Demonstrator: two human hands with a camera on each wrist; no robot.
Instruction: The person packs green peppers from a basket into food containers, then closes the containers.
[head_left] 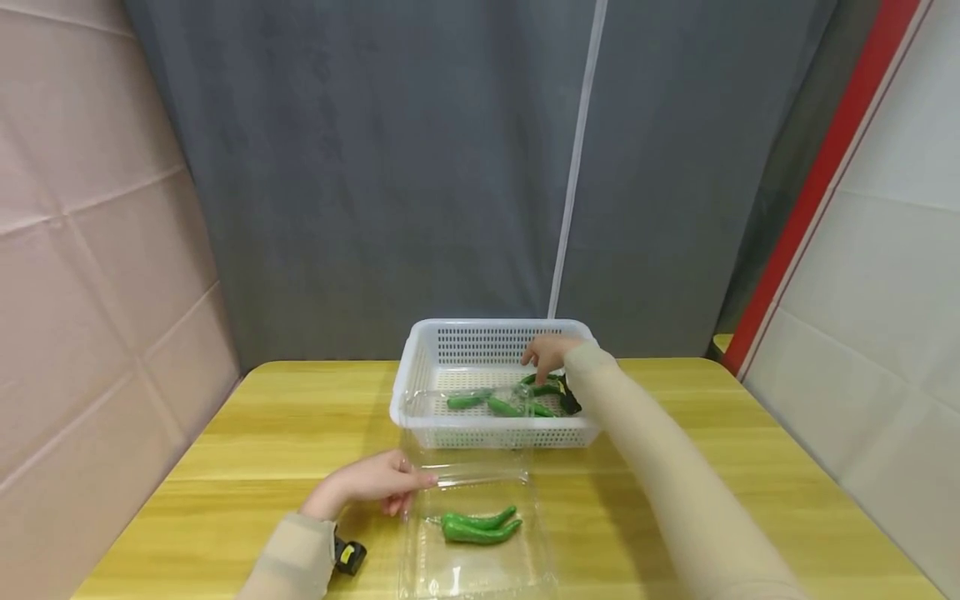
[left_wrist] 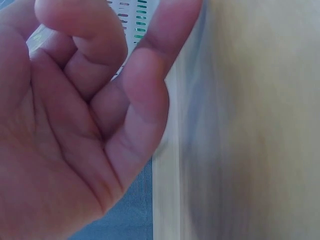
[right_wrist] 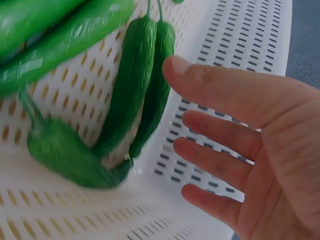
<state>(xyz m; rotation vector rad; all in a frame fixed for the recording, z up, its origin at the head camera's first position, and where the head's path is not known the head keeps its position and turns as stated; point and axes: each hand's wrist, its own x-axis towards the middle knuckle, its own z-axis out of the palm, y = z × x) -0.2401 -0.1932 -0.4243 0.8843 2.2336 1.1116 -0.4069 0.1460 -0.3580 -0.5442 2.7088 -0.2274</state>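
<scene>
A clear plastic clamshell container (head_left: 528, 575) lies on the table, its lid raised and overlapping the front of a basket in the head view. Two green peppers (head_left: 480, 531) rest inside its base. At the container's left edge, near the hinge, my left hand (head_left: 375, 482) pinches the plastic; the left wrist view shows its other fingers curled, the container mostly hidden. My right hand (head_left: 551, 350) is inside the white basket (head_left: 401, 387), fingers fairly straight and holding nothing. Its thumb (right_wrist: 187, 75) is right by a dark green pepper (right_wrist: 157, 85), with several more peppers (right_wrist: 75, 155) around.
The slotted basket stands at the back of the wooden table (head_left: 300, 417), close to a grey curtain (head_left: 375, 183). Pale cloth walls (head_left: 90, 250) rise on both sides. A black wrist device (head_left: 349, 555) sits on the left wrist.
</scene>
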